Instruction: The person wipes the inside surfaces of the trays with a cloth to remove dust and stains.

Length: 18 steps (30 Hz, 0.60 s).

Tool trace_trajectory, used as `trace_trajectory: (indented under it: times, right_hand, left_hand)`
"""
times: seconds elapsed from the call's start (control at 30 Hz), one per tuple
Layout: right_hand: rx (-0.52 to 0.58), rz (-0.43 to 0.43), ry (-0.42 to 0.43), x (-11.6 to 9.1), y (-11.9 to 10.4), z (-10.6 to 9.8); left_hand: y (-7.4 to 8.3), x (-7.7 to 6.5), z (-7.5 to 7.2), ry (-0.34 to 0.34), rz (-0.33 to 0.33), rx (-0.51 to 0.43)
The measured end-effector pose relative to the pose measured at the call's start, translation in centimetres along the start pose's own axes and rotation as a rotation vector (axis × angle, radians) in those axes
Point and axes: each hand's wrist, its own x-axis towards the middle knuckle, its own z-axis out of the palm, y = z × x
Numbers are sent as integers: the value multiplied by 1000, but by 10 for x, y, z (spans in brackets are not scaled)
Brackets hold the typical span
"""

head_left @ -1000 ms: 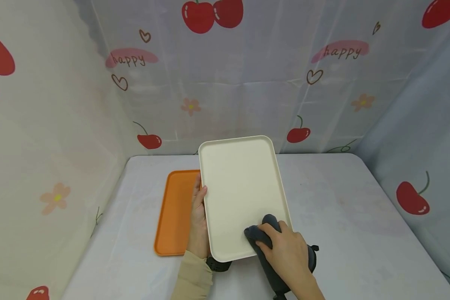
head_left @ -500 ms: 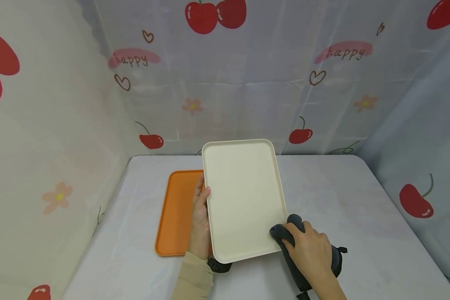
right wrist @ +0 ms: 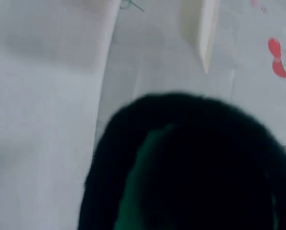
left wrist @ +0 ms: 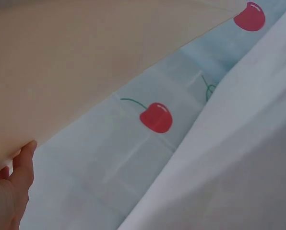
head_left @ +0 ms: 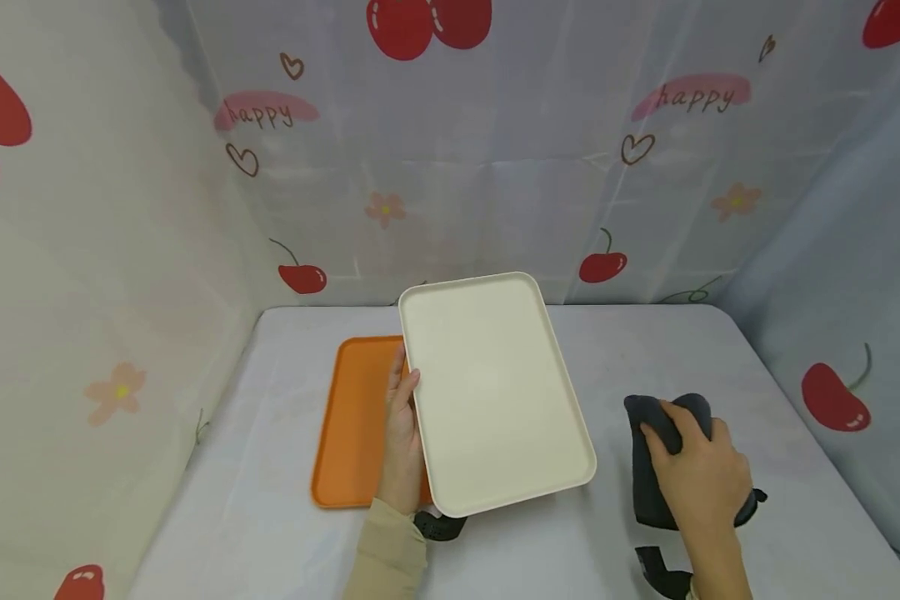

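My left hand (head_left: 402,446) grips a cream rectangular tray (head_left: 498,392) by its left edge, thumb over the rim. The tray is raised and tilted above the table, its inner face toward me. In the left wrist view the tray's underside (left wrist: 76,62) fills the upper left, with the fingertips (left wrist: 25,165) at its edge. My right hand (head_left: 705,475) clutches a dark grey folded cloth (head_left: 651,496), to the right of the tray and apart from it. Up close in the right wrist view, the bunched cloth (right wrist: 181,108) hides most of that hand.
An orange rectangular tray (head_left: 352,425) lies on the white-covered table (head_left: 607,350), partly behind the left hand and the cream tray. White curtains (head_left: 495,217) printed with cherries, hearts and "happy" surround the table at the back and both sides.
The right hand has carried the cloth off the cream tray's lower right corner, out to the right. The left hand keeps its hold, and the tray's lower end has swung slightly right.
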Motion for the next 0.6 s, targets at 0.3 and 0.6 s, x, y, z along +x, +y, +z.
trace_trajectory:
  times: [0.3, 0.6]
  right_hand:
    - [176, 247, 38, 7, 7, -2]
    - [285, 290, 44, 8, 1, 3]
  left_hand:
    - [-25, 10, -14, 166, -68, 170]
    - [-56, 25, -33, 259, -116, 361]
